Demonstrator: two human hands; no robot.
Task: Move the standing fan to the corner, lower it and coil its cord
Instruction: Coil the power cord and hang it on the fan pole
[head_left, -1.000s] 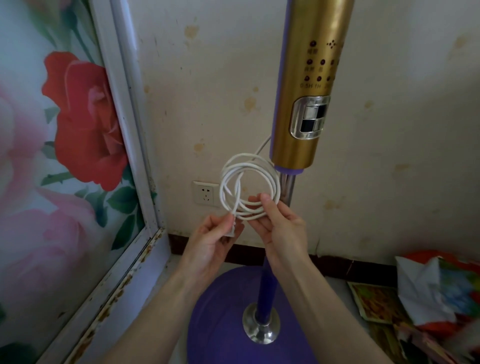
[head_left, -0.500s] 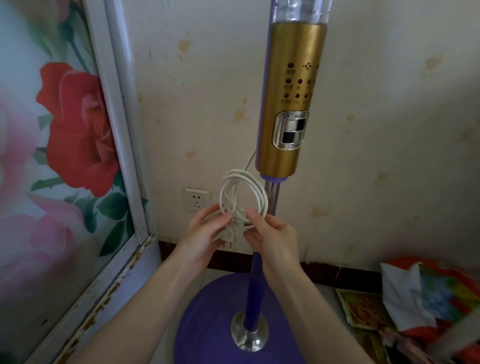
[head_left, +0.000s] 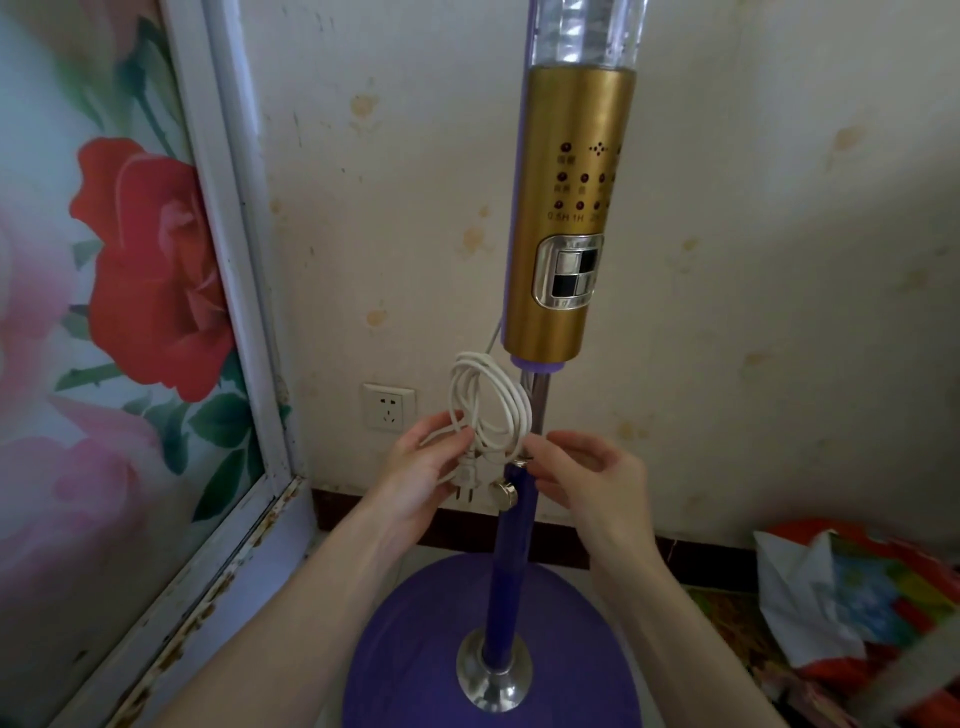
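Head view. Found left hand (head_left: 415, 470) gripping coiled cord (head_left: 488, 400) and plug (head_left: 465, 479) just beside fan pole (head_left: 511, 545); right hand (head_left: 592, 480) relaxed, holding nothing. Recommend binding loops with plug end, then hanging clear of base (head_left: 415, 649).

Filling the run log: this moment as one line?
stage: coiling | left hand: holds coil and plug | right hand: at coil, grip unclear | fan: by wall

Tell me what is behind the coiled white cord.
Through the loops of the cord the wall shows; the fan pole stands at its right edge. The wall socket is left of it, uncovered. The left hand hides the wall below.
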